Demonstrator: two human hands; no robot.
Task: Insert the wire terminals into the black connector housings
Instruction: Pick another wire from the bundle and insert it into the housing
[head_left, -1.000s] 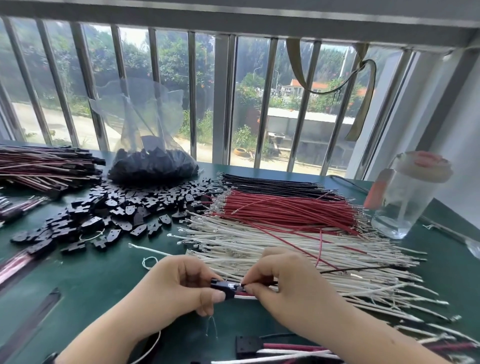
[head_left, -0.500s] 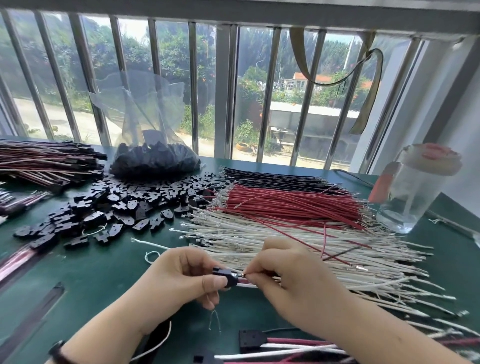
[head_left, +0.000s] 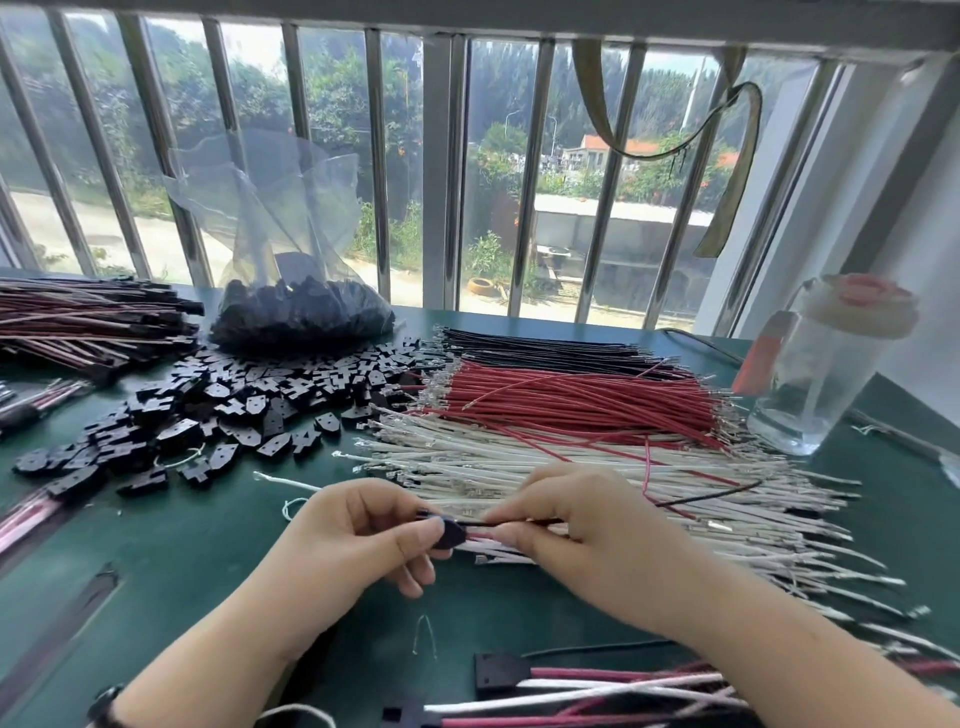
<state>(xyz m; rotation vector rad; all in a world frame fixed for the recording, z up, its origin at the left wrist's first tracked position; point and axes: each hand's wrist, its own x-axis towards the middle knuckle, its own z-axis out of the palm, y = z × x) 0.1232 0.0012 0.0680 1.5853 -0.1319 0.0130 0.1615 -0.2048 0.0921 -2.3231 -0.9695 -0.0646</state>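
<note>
My left hand (head_left: 358, 540) pinches a small black connector housing (head_left: 451, 532) between thumb and fingers, just above the green table. My right hand (head_left: 587, 535) pinches a thin black wire (head_left: 696, 500) close to the housing's right side; the wire trails off to the right over the white wires. Red and white wires also run out of the housing under my right fingers. Behind the hands lie rows of white wires (head_left: 519, 457), red wires (head_left: 571, 400) and black wires (head_left: 540, 348). A loose heap of black housings (head_left: 208, 410) spreads at the left.
A clear plastic bag of housings (head_left: 301, 312) stands at the back by the window bars. Finished harnesses are stacked far left (head_left: 88, 322) and lie near the front edge (head_left: 571, 680). A clear water bottle (head_left: 821, 374) stands at the right.
The housing has turned a little in my left fingers. My right hand now holds a black wire at the housing, where before it pressed on the red and white ones.
</note>
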